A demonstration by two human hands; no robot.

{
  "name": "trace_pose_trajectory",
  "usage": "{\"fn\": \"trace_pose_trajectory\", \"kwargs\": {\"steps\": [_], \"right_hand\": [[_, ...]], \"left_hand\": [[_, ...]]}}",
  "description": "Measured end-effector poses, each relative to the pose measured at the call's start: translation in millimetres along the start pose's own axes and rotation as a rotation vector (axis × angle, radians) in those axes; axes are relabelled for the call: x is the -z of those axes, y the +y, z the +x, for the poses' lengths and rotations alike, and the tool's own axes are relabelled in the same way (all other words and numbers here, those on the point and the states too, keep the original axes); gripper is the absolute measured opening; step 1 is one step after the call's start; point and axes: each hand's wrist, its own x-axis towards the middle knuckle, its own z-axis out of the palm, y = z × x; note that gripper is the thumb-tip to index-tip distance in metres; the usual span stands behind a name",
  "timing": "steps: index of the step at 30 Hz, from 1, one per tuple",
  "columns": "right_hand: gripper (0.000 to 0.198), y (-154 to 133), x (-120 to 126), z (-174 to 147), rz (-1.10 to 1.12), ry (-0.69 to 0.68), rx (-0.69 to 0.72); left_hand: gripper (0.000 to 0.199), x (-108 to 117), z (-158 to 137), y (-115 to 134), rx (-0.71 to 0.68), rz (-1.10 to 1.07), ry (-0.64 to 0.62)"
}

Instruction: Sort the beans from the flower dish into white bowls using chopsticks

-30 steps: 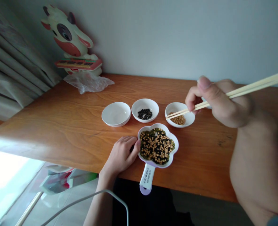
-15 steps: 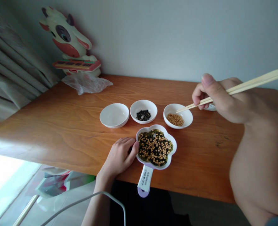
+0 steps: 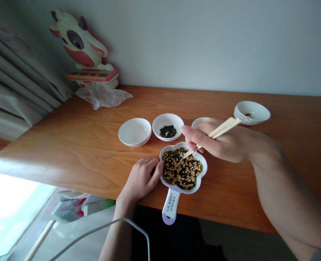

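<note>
A pair of light wooden chopsticks (image 3: 226, 127) is held in my right hand (image 3: 221, 141), fingers closed round them. Their tips reach into the beans (image 3: 180, 172), mixed black, tan and green, near the back of a flower-shaped dish (image 3: 203, 181). My left hand (image 3: 142, 178) is curled at the dish's left side, its thumb against the rim. Behind the dish are a white bowl (image 3: 134, 132) with a bare inside, a bowl (image 3: 180, 123) holding black beans (image 3: 168, 131), and a third white bowl (image 3: 200, 121) mostly hidden by my right hand.
Another white bowl (image 3: 252, 113) with a few small bits inside stands at the back right. A cow-shaped toy keyboard (image 3: 91, 74) and a crumpled plastic bag (image 3: 103, 97) are at the back left. A grey cable (image 3: 100, 227) crosses in front of my left forearm.
My right hand has moved left and down with the chopsticks, from the tan-bean bowl to the flower-shaped dish. The right rear bowl has come into view. My left hand stays at the dish.
</note>
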Motion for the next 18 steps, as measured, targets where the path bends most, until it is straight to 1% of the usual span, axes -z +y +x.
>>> {"fn": "trace_pose_trajectory", "kwargs": {"steps": [5,10,16,18], "right_hand": [[0.071,1.3,-2.8,3.5,-0.054,0.004,-0.047],[0.070,2.3,-5.9,4.9,-0.005,-0.030,-0.046],[0.068,-0.3,-4.1,4.1,-0.021,0.000,-0.016],[0.066,-1.8,-3.8,3.3,0.000,-0.015,-0.012]], "left_hand": [[0.038,-0.2,0.8,0.1,-0.005,-0.004,0.006],[0.037,-0.5,0.2,-0.2,-0.002,-0.005,-0.004],[0.036,-0.9,-0.2,-0.8,0.002,-0.009,0.005],[0.036,-0.7,-0.2,-0.8,-0.002,-0.009,0.005]]}}
